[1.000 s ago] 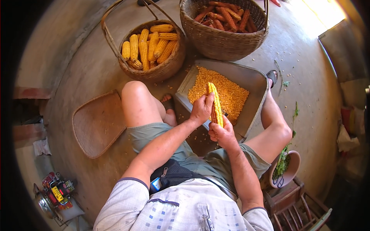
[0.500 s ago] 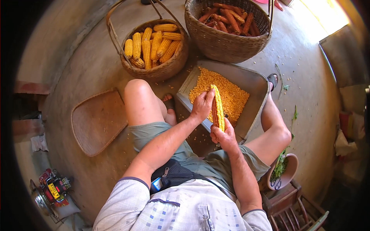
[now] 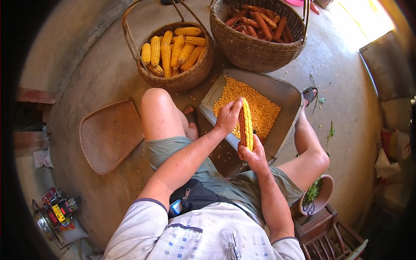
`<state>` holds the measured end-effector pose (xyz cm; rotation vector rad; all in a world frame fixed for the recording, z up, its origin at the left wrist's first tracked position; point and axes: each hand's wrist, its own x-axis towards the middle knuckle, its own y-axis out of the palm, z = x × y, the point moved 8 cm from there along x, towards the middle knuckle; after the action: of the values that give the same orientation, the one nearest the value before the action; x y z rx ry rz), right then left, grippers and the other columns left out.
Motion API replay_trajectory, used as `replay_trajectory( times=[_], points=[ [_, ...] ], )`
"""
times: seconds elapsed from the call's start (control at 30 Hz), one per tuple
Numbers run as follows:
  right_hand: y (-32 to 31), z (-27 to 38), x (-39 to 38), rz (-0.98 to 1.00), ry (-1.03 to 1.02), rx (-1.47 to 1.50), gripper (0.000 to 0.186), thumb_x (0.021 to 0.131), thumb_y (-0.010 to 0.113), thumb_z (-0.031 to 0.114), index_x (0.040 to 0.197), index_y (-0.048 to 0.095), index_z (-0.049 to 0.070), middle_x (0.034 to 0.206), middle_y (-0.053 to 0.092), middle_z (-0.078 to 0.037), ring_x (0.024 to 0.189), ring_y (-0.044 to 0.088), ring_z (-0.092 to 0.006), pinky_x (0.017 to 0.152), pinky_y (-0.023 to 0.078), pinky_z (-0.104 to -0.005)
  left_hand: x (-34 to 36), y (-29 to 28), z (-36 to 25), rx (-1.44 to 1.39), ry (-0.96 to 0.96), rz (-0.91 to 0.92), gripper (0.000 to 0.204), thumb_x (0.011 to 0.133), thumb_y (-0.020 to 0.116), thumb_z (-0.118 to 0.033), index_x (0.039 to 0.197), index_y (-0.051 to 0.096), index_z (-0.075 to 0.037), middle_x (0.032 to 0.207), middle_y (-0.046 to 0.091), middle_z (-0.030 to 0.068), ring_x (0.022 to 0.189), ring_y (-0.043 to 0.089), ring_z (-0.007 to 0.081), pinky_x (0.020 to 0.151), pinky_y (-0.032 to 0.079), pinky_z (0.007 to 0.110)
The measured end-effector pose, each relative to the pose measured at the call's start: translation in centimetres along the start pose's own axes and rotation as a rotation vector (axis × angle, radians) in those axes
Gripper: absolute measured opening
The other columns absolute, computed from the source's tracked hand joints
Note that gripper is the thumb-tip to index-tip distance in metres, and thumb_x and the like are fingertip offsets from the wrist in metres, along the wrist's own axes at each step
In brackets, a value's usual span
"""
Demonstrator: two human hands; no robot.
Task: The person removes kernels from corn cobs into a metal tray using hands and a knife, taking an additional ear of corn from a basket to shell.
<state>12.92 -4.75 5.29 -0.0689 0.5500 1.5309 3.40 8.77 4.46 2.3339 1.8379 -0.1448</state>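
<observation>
Over the near side of the grey pan (image 3: 288, 99), both forearms (image 3: 190, 152) reach forward, the left hand (image 3: 228, 118) curled onto the yellow corn cob (image 3: 246, 125), the right hand (image 3: 254, 155) gripping its near end; versus a second ago, the left sits closer to its tip

Over the grey tray (image 3: 284, 97), the corn cob (image 3: 247, 125) and the right hand (image 3: 255, 157) have shifted slightly toward its near edge. The left hand (image 3: 228, 116) now sits closer to the cob's far tip, a longer reddish bare strip (image 3: 242, 123) shows, and more of the right sandal (image 3: 310, 94) appears beside the tray.
</observation>
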Motion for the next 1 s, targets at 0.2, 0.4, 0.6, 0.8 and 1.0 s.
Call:
replay_trajectory(
  times=[0.2,0.4,0.6,0.8,1.0],
  points=[
    [-0.4,0.2,-0.1,-0.069,0.023,0.181,0.027,0.087,0.061,0.003,0.11,0.047,0.005,0.078,0.056,-0.002,0.059,0.052,-0.0088,0.052,0.042,-0.0231,-0.9,0.5,0.2,0.2,0.074,-0.002,0.033,0.103,0.046,-0.026,0.097,0.062,0.002,0.077,0.063,0.0051,0.073,0.061,0.0153,0.067,0.048,0.032],
    [-0.5,-0.2,0.0,-0.031,0.009,0.058,0.029,0.087,0.061,0.002,0.113,0.047,0.005,0.079,0.056,-0.002,0.061,0.053,-0.0092,0.053,0.044,-0.0237,0.1,-0.4,0.4,-0.024,0.072,-0.102,0.044,0.104,0.046,-0.038,0.094,0.062,0.002,0.077,0.062,0.0027,0.076,0.058,0.014,0.071,0.047,0.031],
    [-0.5,-0.4,0.0,-0.017,0.013,0.022,0.03,0.087,0.061,0.003,0.113,0.047,0.004,0.082,0.056,-0.002,0.063,0.054,-0.0097,0.054,0.045,-0.0239,0.3,0.0,0.6,-0.006,-0.108,-0.001,0.055,0.102,0.044,-0.051,0.086,0.062,-0.001,0.072,0.058,-0.0011,0.071,0.053,0.0104,0.067,0.044,0.029],
    [-1.1,-1.1,0.1,-0.051,0.016,-0.066,0.03,0.087,0.063,0.006,0.113,0.049,0.005,0.083,0.057,-0.001,0.065,0.055,-0.0093,0.057,0.047,-0.0241,0.2,-0.3,0.6,-0.027,-0.13,-0.061,0.053,0.1,0.049,-0.048,0.082,0.063,-0.001,0.068,0.057,-0.0005,0.066,0.052,0.011,0.063,0.044,0.029],
    [-1.4,-2.0,0.4,-0.059,-0.021,-0.151,0.03,0.087,0.064,0.008,0.114,0.051,0.006,0.085,0.058,-0.001,0.068,0.056,-0.0086,0.06,0.048,-0.0245,0.7,-0.8,1.0,0.089,-0.12,-0.044,0.048,0.101,0.049,-0.043,0.083,0.063,-0.001,0.068,0.056,-0.0006,0.067,0.052,0.0102,0.064,0.044,0.029]
  ],
)
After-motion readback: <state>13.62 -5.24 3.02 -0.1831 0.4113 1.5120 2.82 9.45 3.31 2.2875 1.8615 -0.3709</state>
